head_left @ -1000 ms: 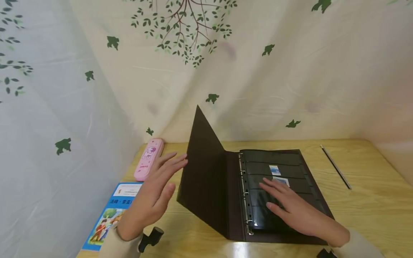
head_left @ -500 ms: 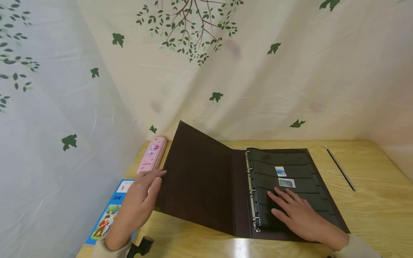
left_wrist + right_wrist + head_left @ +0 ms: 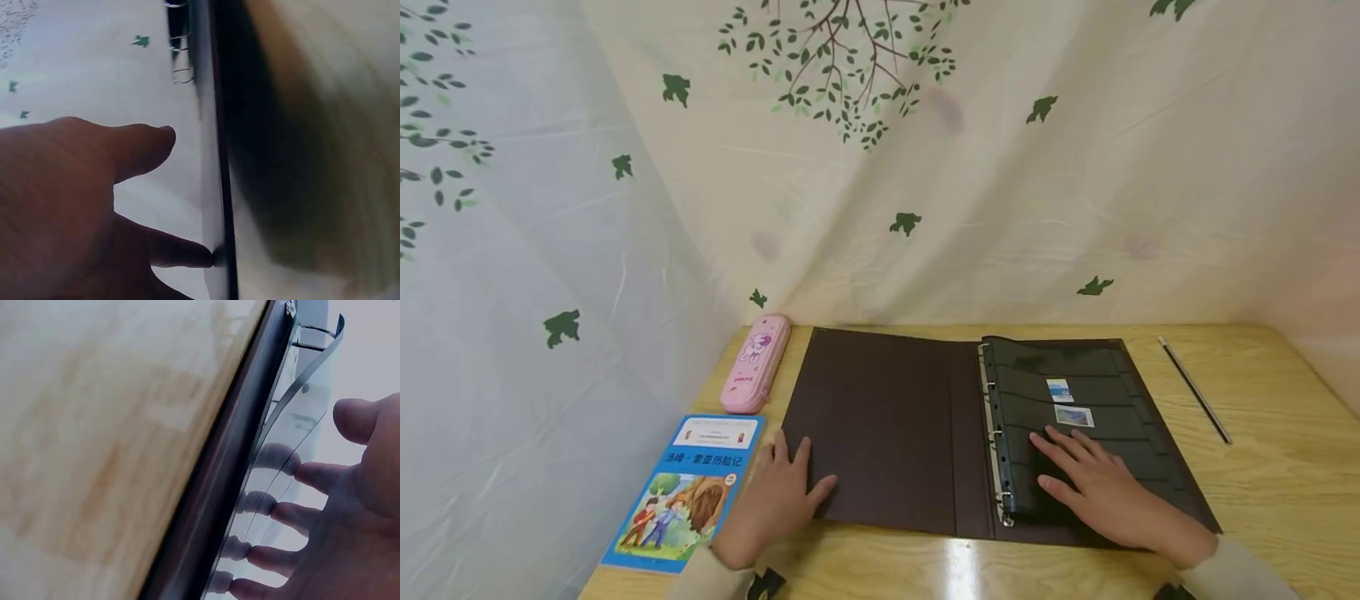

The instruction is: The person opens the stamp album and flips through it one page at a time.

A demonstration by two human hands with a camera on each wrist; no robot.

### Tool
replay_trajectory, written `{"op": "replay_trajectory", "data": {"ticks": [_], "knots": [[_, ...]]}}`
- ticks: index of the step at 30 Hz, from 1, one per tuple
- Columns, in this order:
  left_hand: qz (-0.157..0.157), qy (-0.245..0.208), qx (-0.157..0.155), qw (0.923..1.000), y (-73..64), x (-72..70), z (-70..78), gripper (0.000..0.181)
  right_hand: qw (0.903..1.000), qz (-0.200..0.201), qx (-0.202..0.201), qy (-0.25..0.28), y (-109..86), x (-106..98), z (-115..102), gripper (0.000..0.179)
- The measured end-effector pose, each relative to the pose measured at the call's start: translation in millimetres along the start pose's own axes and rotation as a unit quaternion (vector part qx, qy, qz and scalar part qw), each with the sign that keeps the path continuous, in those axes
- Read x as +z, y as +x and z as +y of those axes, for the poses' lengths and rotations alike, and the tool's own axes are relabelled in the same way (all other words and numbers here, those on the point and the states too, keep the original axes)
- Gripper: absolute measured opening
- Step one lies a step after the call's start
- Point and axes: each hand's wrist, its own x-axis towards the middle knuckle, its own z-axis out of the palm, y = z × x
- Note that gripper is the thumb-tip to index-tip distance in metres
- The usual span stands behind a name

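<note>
A dark brown ring binder [image 3: 880,425] lies spread flat on the wooden table, its metal rings along the inner side of the pages. My left hand [image 3: 778,492] rests with spread fingers on the front cover's lower left corner; in the left wrist view a fingertip [image 3: 203,255] meets the cover. On the black pocket page [image 3: 1037,358] my right hand [image 3: 1101,492] lies with fingers spread, fingertips touching the glossy sheet in the right wrist view. Two small stamps, one blue and white [image 3: 1060,390] and one with a landscape [image 3: 1074,416], sit in the pockets just beyond the right fingertips.
A pink pencil case [image 3: 756,364] lies at the back left. Nearer, a blue picture-covered book [image 3: 685,492] lies beside the left hand. A thin dark pencil [image 3: 1195,390] is to the binder's right. A patterned cloth [image 3: 970,208] hangs behind the table's back edge.
The binder's front cover has swung down leftward from nearly upright to flat, my left hand moving down with it. My right hand has settled on the page, uncovering the landscape stamp.
</note>
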Motion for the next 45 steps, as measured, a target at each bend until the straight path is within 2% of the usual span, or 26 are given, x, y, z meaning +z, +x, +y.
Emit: {"op": "replay_trajectory", "data": {"ticks": [4,8,11,16,19,24,30,34,40,45], "knots": [[-0.012,-0.002,0.004,0.9999,4.8,16.7,1.8,0.080,0.9997,0.004,-0.003,0.025,-1.2,-5,1,0.060],[-0.031,0.027,0.011,0.9991,5.3,26.6,1.6,0.086,0.9990,0.008,0.008,0.044,-7.0,-12,5,0.064],[-0.036,0.037,0.008,0.9986,4.1,29.8,1.7,0.087,0.9983,0.015,0.045,0.033,-14.9,-21,14,0.070],[-0.023,0.048,0.013,0.9985,3.0,30.7,2.8,0.088,0.9916,0.023,0.128,0.002,-30.8,-38,40,0.077],[-0.019,0.061,0.017,0.9978,2.9,30.6,2.7,0.088,0.9887,0.018,0.149,0.000,-39.0,-45,54,0.075],[-0.014,0.068,0.022,0.9974,1.9,28.0,2.8,0.087,0.9906,0.016,0.134,0.021,-46.7,-47,65,0.067],[-0.009,0.069,0.020,0.9974,2.1,25.7,2.9,0.087,0.9908,0.041,0.122,0.043,-45.1,-49,66,0.059],[-0.013,0.074,0.023,0.9969,4.9,26.5,2.7,0.086,0.9904,0.042,0.123,0.047,-43.7,-51,65,0.055],[-0.019,0.052,0.028,0.9981,8.0,28.4,4.2,0.086,0.9917,0.043,0.115,0.040,-43.5,-50,64,0.045],[-0.026,0.031,0.022,0.9990,8.3,30.9,5.0,0.086,0.9915,0.032,0.117,0.048,-43.0,-49,63,0.045]]}}
